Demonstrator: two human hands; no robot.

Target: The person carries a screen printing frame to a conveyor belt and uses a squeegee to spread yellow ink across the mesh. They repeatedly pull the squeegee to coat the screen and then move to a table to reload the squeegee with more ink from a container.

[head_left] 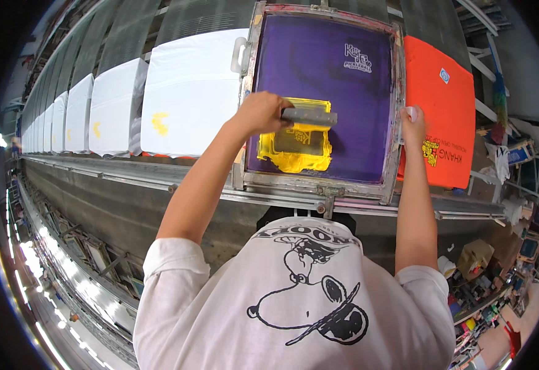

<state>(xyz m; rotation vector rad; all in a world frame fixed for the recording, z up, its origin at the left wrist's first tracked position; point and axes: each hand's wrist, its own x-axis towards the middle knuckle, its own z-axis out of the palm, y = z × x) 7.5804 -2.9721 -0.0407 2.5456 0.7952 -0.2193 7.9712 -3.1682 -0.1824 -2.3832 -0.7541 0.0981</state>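
Squeegee (312,117), a grey bar, sits above the yellow ink (300,163) in the lower left part of the purple screen (309,61). The left hand (262,113) is closed around its left end, while its right end juts out unsupported. With this one-sided hold, the blade would probably tip easily, so a level wrist and even pressure along the whole edge seem wise. Ink is heaped below the lettered patch, so a good pull would likely gather that ridge and cover the design evenly, without spreading onto the separate design at the upper right. The right hand (414,126) is curled around a white knob on the right rail of the metal frame (319,184); firm, steady pressure there should limit shifting and smearing. Orange cloth (439,111) lies just right of the frame, and white cloth (195,86), marked yellow, lies to its left.
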